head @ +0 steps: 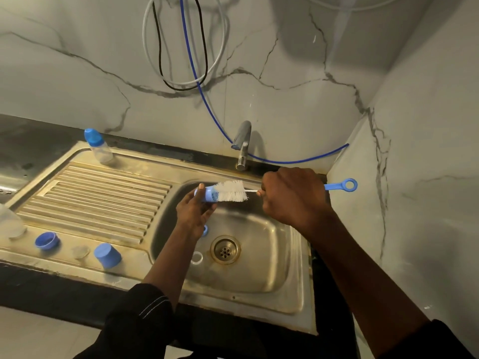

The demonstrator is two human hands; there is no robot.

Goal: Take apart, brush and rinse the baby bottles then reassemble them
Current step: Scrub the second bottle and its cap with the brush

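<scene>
The blue cap [207,196] is above the sink basin [259,275], held in my left grip [193,213], which curls round it. The brush [232,192] has its white bristles in the cap's mouth; my right grip [293,195] is clenched round the brush handle. An assembled bottle [99,149] stands at the sink's back rim, well apart.

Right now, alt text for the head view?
Over a steel sink, the left hand holds a blue bottle cap while the right hand grips a bottle brush, bristles entering it. A capped baby bottle stands at the drainboard's back corner.
</scene>
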